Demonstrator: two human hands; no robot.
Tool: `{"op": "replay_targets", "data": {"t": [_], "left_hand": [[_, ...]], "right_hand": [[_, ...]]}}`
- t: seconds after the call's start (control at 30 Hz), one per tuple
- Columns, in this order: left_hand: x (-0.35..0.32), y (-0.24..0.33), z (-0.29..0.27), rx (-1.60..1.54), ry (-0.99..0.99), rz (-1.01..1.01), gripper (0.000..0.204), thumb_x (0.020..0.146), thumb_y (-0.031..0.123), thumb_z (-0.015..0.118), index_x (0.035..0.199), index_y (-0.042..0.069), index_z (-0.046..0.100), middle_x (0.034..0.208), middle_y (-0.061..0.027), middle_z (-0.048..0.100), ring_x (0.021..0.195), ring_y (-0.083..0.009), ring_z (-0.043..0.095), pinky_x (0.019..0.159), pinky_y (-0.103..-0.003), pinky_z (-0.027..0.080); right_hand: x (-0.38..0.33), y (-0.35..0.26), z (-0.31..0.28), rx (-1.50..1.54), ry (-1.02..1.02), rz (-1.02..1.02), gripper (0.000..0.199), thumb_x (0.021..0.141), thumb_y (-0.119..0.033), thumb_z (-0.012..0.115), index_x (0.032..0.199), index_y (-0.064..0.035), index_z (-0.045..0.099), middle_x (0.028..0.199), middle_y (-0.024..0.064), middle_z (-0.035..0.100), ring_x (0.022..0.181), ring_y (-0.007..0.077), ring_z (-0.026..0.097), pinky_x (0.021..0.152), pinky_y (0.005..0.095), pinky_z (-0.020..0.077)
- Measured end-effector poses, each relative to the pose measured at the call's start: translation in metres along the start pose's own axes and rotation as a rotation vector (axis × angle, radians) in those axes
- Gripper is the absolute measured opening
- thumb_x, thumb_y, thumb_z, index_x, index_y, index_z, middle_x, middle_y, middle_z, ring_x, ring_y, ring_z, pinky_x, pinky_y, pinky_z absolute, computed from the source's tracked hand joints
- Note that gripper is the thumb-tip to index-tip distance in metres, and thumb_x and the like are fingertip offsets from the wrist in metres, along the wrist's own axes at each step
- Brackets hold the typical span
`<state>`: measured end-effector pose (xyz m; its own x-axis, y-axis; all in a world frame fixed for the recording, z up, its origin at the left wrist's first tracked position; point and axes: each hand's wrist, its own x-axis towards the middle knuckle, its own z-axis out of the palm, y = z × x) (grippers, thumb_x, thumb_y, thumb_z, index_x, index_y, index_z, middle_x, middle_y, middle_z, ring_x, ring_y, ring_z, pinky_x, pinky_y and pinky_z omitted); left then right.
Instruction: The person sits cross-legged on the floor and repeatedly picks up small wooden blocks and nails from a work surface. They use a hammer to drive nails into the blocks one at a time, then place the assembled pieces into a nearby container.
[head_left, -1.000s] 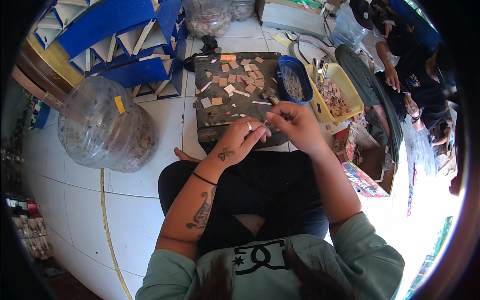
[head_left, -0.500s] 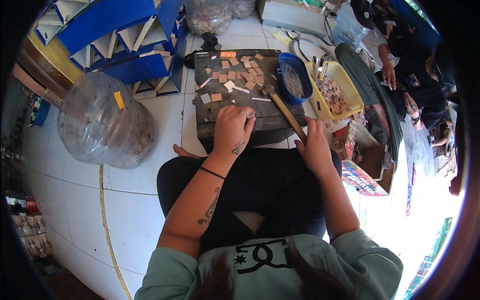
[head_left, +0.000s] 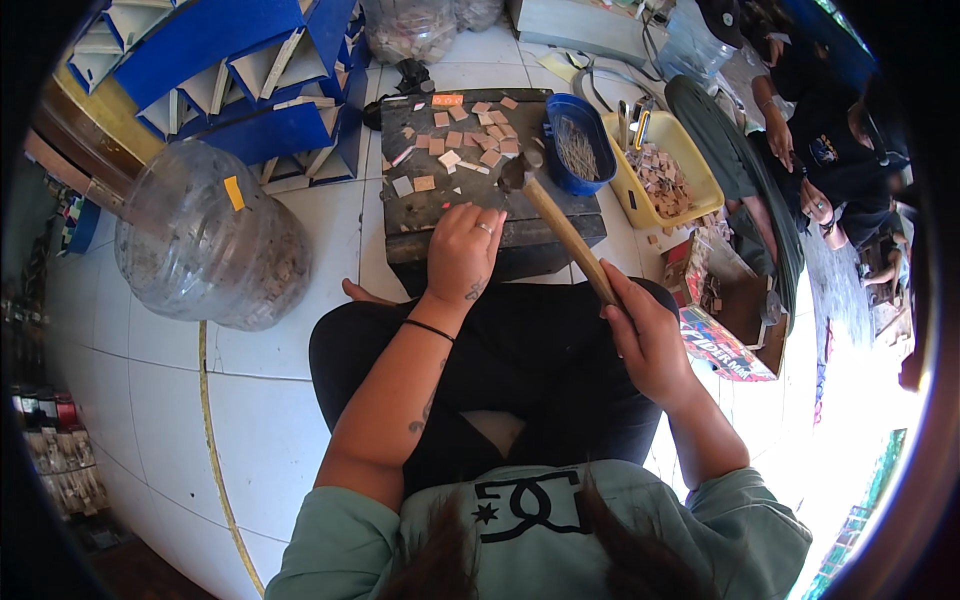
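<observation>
My right hand (head_left: 648, 335) is wrapped around the lower handle of a wooden-handled hammer (head_left: 565, 228). The hammer's dark head is raised over the right part of a dark, worn work block (head_left: 415, 218). Close to the block's front edge, my left hand (head_left: 463, 252) has its fingers curled together, back of the hand up. Whatever those fingertips hold, if anything, is hidden. Beyond it, small square tan pieces (head_left: 450, 158) lie scattered over the block, with a few pale strips and a small orange piece (head_left: 447, 100) at the far edge.
Right of the block stand a blue tray (head_left: 608, 168) of thin nail-like pins and a yellow tub (head_left: 702, 190) of tan pieces and tools. An open cardboard box (head_left: 740, 345) is nearer me. At left are a clear plastic container (head_left: 215, 240) and blue racks (head_left: 200, 65). Another person's hands (head_left: 817, 205) show at right.
The hammer has come up off the block, its head now raised and slightly left. My right hand has turned and closed around the handle. My left hand stays near the block's front edge.
</observation>
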<state>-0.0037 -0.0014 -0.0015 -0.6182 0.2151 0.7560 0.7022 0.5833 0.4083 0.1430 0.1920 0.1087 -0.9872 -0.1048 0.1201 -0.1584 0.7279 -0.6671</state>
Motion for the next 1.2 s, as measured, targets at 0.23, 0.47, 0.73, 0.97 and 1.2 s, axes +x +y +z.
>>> {"op": "replay_targets", "data": {"t": [0.23,0.47,0.73,0.97,1.2], "left_hand": [[-0.0024,-0.002,0.0055,0.008,0.043,0.04,0.011,0.086,0.004,0.067,0.08,0.001,0.059,0.07,-0.0107,0.053,0.072,-0.0299,0.058,0.099,-0.046,0.049],[-0.0034,-0.0052,0.0082,-0.041,0.084,0.042,0.008,0.086,0.004,0.067,0.081,0.002,0.06,0.069,-0.0102,0.053,0.073,-0.0298,0.058,0.103,-0.05,0.046],[-0.0048,-0.0041,0.0079,-0.009,0.032,0.045,0.007,0.086,0.003,0.066,0.082,0.002,0.061,0.07,-0.0096,0.051,0.072,-0.0292,0.056,0.105,-0.051,0.044],[-0.0053,-0.0049,0.009,-0.005,0.041,0.041,0.007,0.085,0.003,0.066,0.082,0.002,0.06,0.07,-0.0096,0.051,0.073,-0.029,0.056,0.106,-0.051,0.043],[-0.0057,-0.0033,0.0086,-0.003,0.052,0.035,0.007,0.085,0.004,0.066,0.081,0.003,0.06,0.07,-0.0088,0.051,0.073,-0.0292,0.055,0.105,-0.051,0.043]], "right_hand": [[-0.0042,0.0012,-0.0002,-0.115,0.013,-0.07,0.046,0.096,-0.004,0.053,0.141,-0.0047,0.044,0.095,0.0193,0.06,0.082,0.0366,0.062,0.073,0.039,0.05],[-0.0048,-0.0004,-0.0003,-0.091,-0.011,-0.063,0.047,0.095,-0.001,0.052,0.141,-0.0058,0.046,0.094,0.0198,0.059,0.081,0.0367,0.062,0.073,0.0404,0.0503],[-0.0064,-0.0014,-0.0018,-0.148,0.074,-0.133,0.048,0.093,0.0,0.054,0.14,-0.0063,0.047,0.091,0.0187,0.059,0.078,0.0368,0.062,0.071,0.0411,0.0502],[-0.0052,-0.0001,-0.0019,-0.167,-0.012,-0.052,0.049,0.093,-0.001,0.055,0.141,-0.0074,0.047,0.09,0.0179,0.059,0.077,0.0361,0.062,0.069,0.0404,0.0501],[-0.0036,0.0028,0.0013,-0.146,0.147,-0.184,0.049,0.093,-0.001,0.055,0.141,-0.007,0.047,0.092,0.0185,0.061,0.079,0.0361,0.064,0.07,0.0399,0.0509]]}}
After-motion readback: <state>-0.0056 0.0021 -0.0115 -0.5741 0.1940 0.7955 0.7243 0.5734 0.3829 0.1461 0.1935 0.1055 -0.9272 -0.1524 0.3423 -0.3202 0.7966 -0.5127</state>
